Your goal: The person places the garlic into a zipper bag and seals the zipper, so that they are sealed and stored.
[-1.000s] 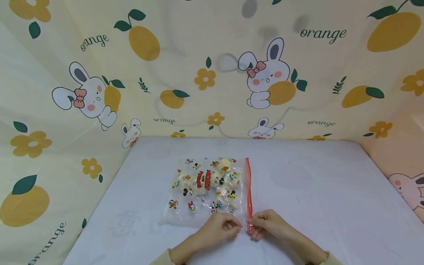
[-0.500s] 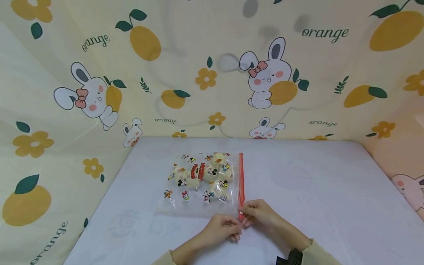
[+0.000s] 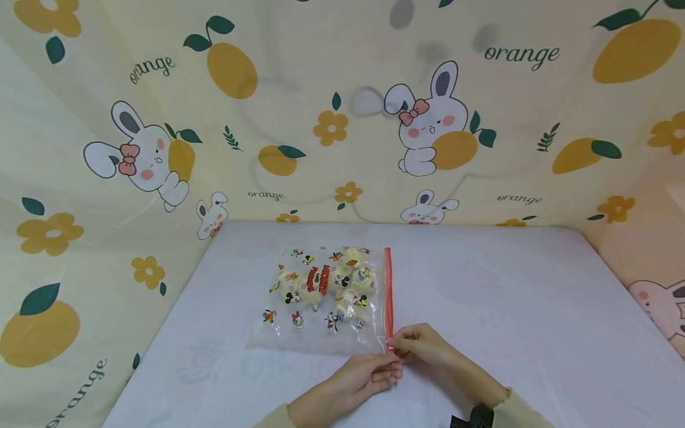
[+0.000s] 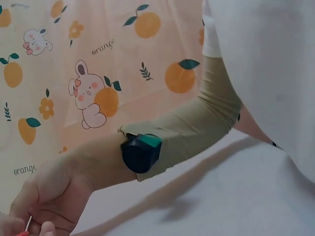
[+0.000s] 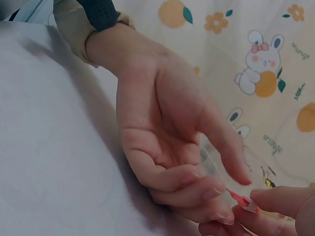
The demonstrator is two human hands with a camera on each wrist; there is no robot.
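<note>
A clear zip bag (image 3: 316,342) with cartoon figures and red lettering lies flat on the table, its red zip edge (image 3: 389,285) on the right. Inside are several rounded cream-coloured things (image 3: 353,258); the print partly covers them. My right hand (image 3: 425,346) pinches the zip's near end. In the right wrist view, its fingertips hold a small red and white slider (image 5: 250,206). Beside that corner is my left hand (image 3: 361,380), palm turned inward and fingers loosely bent. A gap shows between its thumb and fingers, close to the tip of the red strip.
The bag lies on a white-covered table (image 3: 508,309). Behind and at the sides hangs a curtain (image 3: 299,77) printed with rabbits and oranges. A dark device (image 4: 142,152) is strapped on the right forearm over a beige sleeve (image 4: 192,128).
The bag and right hand have shifted left and away, mostly in the first half second. The left hand has since moved slightly right, its fingertips now by the zip's near end.
</note>
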